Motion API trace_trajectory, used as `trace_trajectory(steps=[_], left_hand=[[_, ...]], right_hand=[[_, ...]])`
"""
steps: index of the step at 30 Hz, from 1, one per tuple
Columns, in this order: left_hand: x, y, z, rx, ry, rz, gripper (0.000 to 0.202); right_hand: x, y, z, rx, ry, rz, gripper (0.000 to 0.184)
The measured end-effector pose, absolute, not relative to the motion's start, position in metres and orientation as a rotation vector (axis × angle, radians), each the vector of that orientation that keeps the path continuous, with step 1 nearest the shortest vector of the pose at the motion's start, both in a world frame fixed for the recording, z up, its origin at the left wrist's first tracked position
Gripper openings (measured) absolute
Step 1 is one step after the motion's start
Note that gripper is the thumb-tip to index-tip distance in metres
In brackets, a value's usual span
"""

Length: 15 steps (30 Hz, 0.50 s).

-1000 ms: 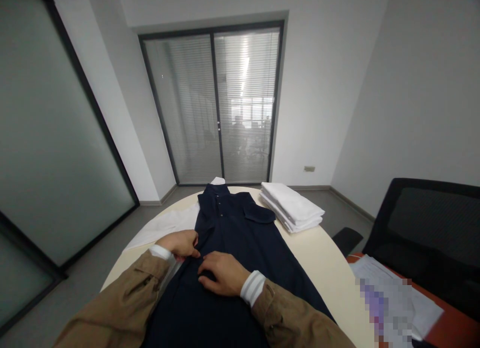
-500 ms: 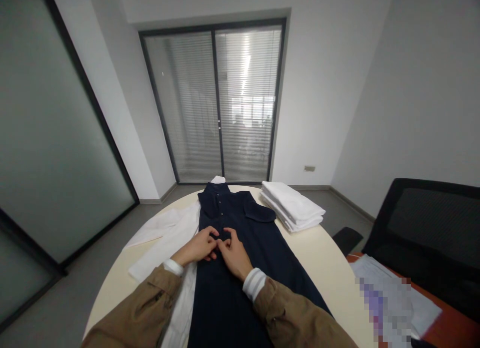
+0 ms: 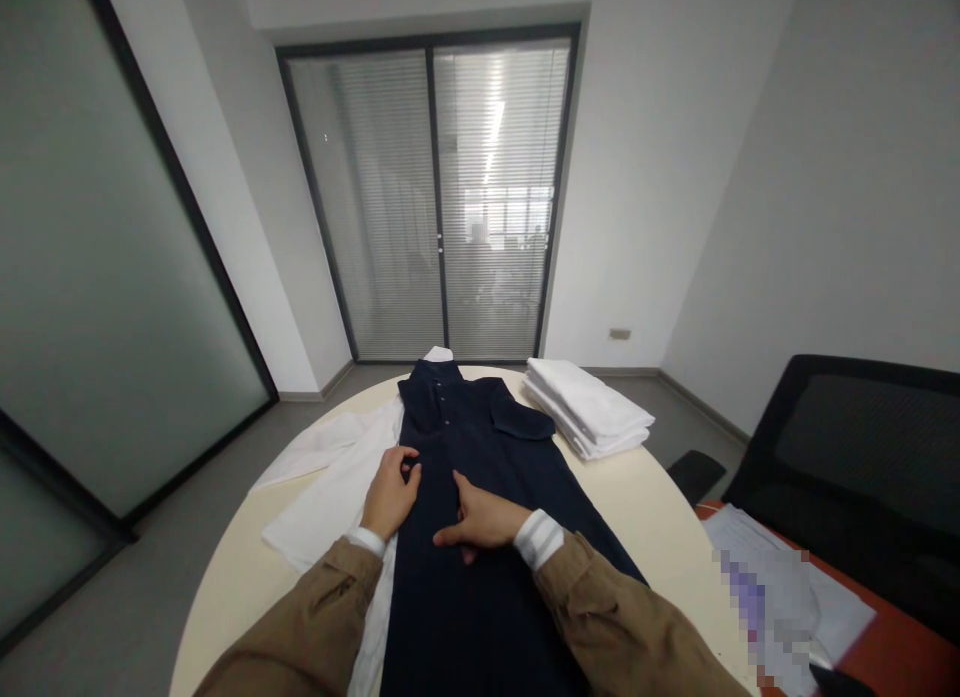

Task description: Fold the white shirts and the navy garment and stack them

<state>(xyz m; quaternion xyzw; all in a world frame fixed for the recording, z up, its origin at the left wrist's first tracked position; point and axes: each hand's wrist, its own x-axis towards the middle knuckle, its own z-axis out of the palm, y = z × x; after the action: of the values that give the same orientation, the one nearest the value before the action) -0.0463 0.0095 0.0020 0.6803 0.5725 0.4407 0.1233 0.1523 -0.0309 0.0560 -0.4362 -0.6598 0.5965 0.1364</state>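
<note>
A dark navy button-front shirt (image 3: 465,597) lies flat and face up on a round cream table (image 3: 225,597), its collar pointing away from me. My left hand (image 3: 390,494) rests on the shirt's buttoned front, its fingers curled at the placket, and whether they grip the cloth is hidden. A little lower and to the right, my right hand (image 3: 480,517) lies on the navy cloth with its fingers stretched left. A white shirt (image 3: 330,497) lies under the navy one, with its collar and a sleeve showing on the left.
A stack of folded white cloth (image 3: 586,409) sits on the table beyond my right hand. To the right are a black mesh chair (image 3: 847,447) and an orange desk (image 3: 900,667) with papers (image 3: 780,597). A glass door with blinds (image 3: 427,202) stands ahead.
My hands have moved apart from where they met on the placket. The right hand has slid lower and right, the left has drawn back slightly, and the white shirt stays in place.
</note>
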Motion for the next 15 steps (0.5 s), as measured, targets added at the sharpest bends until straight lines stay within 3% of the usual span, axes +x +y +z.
trace_trajectory(steps=[4,9,15], left_hand=[[-0.049,0.013,-0.002,2.009,1.664,1.331,0.023],[-0.051,0.012,-0.006,2.05,1.728,1.263,0.022],[-0.055,0.017,-0.012,2.016,1.706,1.349,0.028]], right_hand=[[0.157,-0.048,0.083,-1.216,-1.69,1.814,0.101],[0.166,-0.069,0.069,-1.294,-1.796,1.953,0.132],[0.189,-0.072,0.051,-1.12,-1.868,2.224,0.095]])
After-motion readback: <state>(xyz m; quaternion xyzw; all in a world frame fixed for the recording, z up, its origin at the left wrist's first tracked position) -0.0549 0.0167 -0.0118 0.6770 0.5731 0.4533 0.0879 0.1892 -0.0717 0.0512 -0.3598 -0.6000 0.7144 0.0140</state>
